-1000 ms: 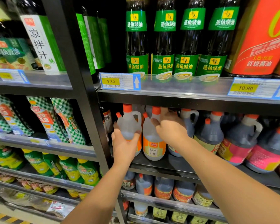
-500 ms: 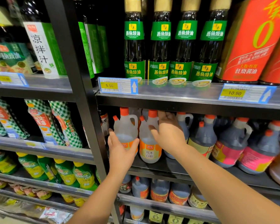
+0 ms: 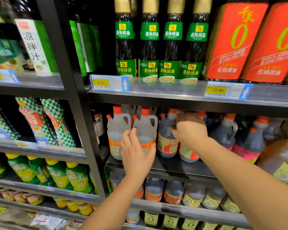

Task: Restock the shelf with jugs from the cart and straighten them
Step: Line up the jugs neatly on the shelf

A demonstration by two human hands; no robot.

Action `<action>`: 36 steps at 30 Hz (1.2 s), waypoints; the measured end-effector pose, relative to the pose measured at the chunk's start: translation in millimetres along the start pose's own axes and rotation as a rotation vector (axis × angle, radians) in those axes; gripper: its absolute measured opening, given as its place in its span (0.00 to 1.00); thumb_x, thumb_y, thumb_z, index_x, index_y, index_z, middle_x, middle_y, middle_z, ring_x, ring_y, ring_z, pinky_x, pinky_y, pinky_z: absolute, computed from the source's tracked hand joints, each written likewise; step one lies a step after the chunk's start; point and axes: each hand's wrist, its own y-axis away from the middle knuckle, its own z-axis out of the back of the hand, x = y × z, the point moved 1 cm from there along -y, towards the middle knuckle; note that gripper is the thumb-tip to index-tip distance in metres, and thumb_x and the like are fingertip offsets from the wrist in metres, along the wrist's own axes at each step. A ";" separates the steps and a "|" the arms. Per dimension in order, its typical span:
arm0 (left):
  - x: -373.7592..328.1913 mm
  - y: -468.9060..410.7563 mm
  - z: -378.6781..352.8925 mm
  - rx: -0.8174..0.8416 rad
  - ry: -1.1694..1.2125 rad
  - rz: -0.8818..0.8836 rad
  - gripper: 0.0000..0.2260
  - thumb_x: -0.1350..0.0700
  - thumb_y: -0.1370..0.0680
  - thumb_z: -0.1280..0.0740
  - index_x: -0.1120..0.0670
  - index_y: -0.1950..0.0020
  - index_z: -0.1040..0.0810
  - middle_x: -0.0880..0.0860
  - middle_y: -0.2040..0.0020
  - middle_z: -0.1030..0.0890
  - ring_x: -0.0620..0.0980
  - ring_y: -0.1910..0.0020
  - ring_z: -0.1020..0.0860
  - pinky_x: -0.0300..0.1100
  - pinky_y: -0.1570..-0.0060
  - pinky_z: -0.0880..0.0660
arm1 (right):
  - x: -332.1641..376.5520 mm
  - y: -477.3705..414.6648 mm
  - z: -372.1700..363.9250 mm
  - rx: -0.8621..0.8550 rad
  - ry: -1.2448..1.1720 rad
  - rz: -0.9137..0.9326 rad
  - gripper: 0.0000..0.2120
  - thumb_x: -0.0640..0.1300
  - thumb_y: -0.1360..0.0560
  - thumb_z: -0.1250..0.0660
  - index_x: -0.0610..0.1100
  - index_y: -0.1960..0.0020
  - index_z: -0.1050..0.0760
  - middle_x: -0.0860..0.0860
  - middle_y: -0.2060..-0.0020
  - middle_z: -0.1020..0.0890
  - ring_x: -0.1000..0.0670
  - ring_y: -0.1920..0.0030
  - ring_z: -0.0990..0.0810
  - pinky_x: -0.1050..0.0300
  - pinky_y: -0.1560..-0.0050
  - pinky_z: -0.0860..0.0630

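- I see my left hand (image 3: 136,153) spread open, its palm and fingers against the front of the second clear vinegar jug (image 3: 145,130) on the middle shelf (image 3: 173,168), covering much of its orange label.
- Just to the left of it stands another clear vinegar jug (image 3: 117,131), upright, with an orange cap; the two are side by side at the shelf's left end, close to the black upright post (image 3: 76,113).
- My right hand (image 3: 189,130) reaches to the right, onto the dark vinegar jug (image 3: 167,138); motion blur hides whether its fingers are closed on it, so I cannot tell.
- More dark jugs (image 3: 226,131) with orange caps fill the shelf further right.
- Above, green-labelled soy sauce bottles (image 3: 149,47) stand behind a 5.50 price tag (image 3: 109,83).
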 end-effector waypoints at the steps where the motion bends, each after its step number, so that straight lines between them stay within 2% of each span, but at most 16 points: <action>1: -4.9 -2.8 -4.2 0.015 -0.022 0.008 0.36 0.45 0.28 0.27 0.58 0.26 0.37 0.58 0.31 0.34 0.58 0.33 0.35 0.52 0.36 0.33 | 0.7 -6.2 1.1 0.064 -0.012 -0.014 0.14 0.49 0.22 0.37 0.44 0.40 0.26 0.44 0.44 0.21 0.42 0.44 0.22 0.54 0.52 0.28; 4: -14.3 -10.0 -14.6 0.009 -0.102 0.086 0.35 0.43 0.29 0.27 0.59 0.30 0.35 0.59 0.35 0.33 0.60 0.37 0.33 0.51 0.41 0.31 | 4.8 -23.3 3.6 0.270 -0.090 -0.098 0.20 0.53 0.20 0.42 0.43 0.33 0.29 0.42 0.43 0.24 0.42 0.42 0.25 0.50 0.42 0.28; 6: -17.3 -12.1 -19.0 0.004 -0.136 0.133 0.33 0.43 0.29 0.26 0.59 0.34 0.34 0.59 0.38 0.32 0.60 0.39 0.32 0.50 0.44 0.30 | 4.1 -29.3 5.7 0.362 -0.218 -0.179 0.25 0.56 0.17 0.48 0.42 0.27 0.36 0.40 0.32 0.29 0.40 0.33 0.30 0.48 0.35 0.33; 9: -19.1 -12.8 -22.7 -0.010 -0.148 0.146 0.29 0.48 0.29 0.25 0.58 0.36 0.33 0.58 0.39 0.31 0.60 0.40 0.31 0.49 0.47 0.29 | 0.8 -33.8 2.2 0.532 -0.330 -0.171 0.23 0.51 0.15 0.51 0.40 0.25 0.38 0.40 0.29 0.32 0.40 0.30 0.33 0.49 0.33 0.36; 11: -19.3 -11.9 -22.2 -0.011 -0.147 0.143 0.28 0.50 0.29 0.25 0.58 0.35 0.32 0.58 0.40 0.32 0.59 0.40 0.31 0.48 0.48 0.28 | 1.5 -35.5 2.0 0.607 -0.426 -0.205 0.25 0.52 0.15 0.53 0.38 0.24 0.42 0.40 0.26 0.37 0.40 0.27 0.37 0.50 0.31 0.40; 16: -17.2 -11.6 -19.0 0.016 -0.166 0.130 0.27 0.50 0.26 0.27 0.57 0.33 0.33 0.57 0.40 0.33 0.58 0.41 0.32 0.47 0.48 0.30 | 7.8 -41.4 3.7 0.600 -0.564 -0.227 0.25 0.49 0.15 0.54 0.38 0.22 0.49 0.41 0.23 0.44 0.42 0.25 0.43 0.54 0.31 0.44; 19: -15.5 -9.9 -18.8 0.019 -0.167 0.127 0.28 0.49 0.26 0.27 0.57 0.32 0.33 0.57 0.40 0.32 0.58 0.41 0.31 0.47 0.47 0.30 | 4.2 -40.3 0.9 0.613 -0.565 -0.232 0.25 0.50 0.15 0.53 0.39 0.22 0.47 0.42 0.23 0.44 0.43 0.25 0.43 0.53 0.30 0.45; 21: -13.4 -9.4 -19.4 0.021 -0.173 0.115 0.28 0.49 0.26 0.27 0.57 0.31 0.33 0.57 0.40 0.32 0.58 0.41 0.31 0.47 0.48 0.29 | 3.5 -37.3 2.9 0.649 -0.541 -0.250 0.27 0.54 0.16 0.53 0.38 0.23 0.45 0.41 0.24 0.41 0.42 0.26 0.41 0.52 0.30 0.44; 24: -11.3 -10.4 -20.6 0.025 -0.186 0.104 0.28 0.48 0.26 0.27 0.57 0.32 0.33 0.57 0.41 0.33 0.58 0.41 0.31 0.46 0.48 0.28 | -1.5 -34.2 0.0 0.620 -0.499 -0.238 0.29 0.57 0.17 0.52 0.38 0.25 0.39 0.38 0.30 0.32 0.42 0.31 0.34 0.51 0.33 0.39; 26: -10.3 -11.1 -21.6 0.027 -0.195 0.106 0.28 0.48 0.26 0.27 0.58 0.32 0.33 0.57 0.40 0.32 0.58 0.41 0.31 0.47 0.48 0.28 | -4.1 -30.9 -1.2 0.567 -0.425 -0.197 0.26 0.56 0.16 0.51 0.39 0.28 0.33 0.38 0.46 0.26 0.46 0.42 0.29 0.54 0.44 0.36; 27: -9.8 -11.3 -22.0 0.027 -0.194 0.106 0.28 0.48 0.26 0.27 0.58 0.32 0.33 0.57 0.40 0.32 0.58 0.41 0.31 0.47 0.48 0.28 | -5.4 -29.4 -2.4 0.526 -0.392 -0.173 0.25 0.56 0.16 0.50 0.40 0.31 0.31 0.40 0.50 0.26 0.47 0.46 0.29 0.55 0.47 0.36; 31: -7.6 -10.6 -21.7 0.006 -0.245 0.085 0.28 0.45 0.27 0.27 0.56 0.33 0.31 0.56 0.43 0.31 0.56 0.43 0.29 0.48 0.56 0.25 | -7.8 -24.7 -2.7 0.293 -0.348 -0.138 0.22 0.59 0.19 0.46 0.43 0.40 0.26 0.46 0.55 0.27 0.47 0.56 0.30 0.57 0.54 0.35; 34: -6.1 -10.3 -20.9 -0.026 -0.316 0.066 0.27 0.42 0.27 0.27 0.55 0.37 0.30 0.54 0.46 0.29 0.55 0.47 0.26 0.47 0.62 0.25 | -8.5 -23.0 -4.5 0.318 -0.350 -0.134 0.23 0.59 0.18 0.46 0.42 0.42 0.25 0.48 0.59 0.29 0.47 0.58 0.31 0.58 0.55 0.36; 36: -5.1 -10.4 -20.7 -0.033 -0.326 0.063 0.26 0.42 0.28 0.27 0.55 0.38 0.30 0.54 0.47 0.28 0.55 0.48 0.26 0.47 0.63 0.25 | -9.9 -20.0 -6.1 0.293 -0.323 -0.114 0.23 0.59 0.18 0.46 0.42 0.47 0.23 0.49 0.64 0.29 0.46 0.58 0.27 0.59 0.57 0.35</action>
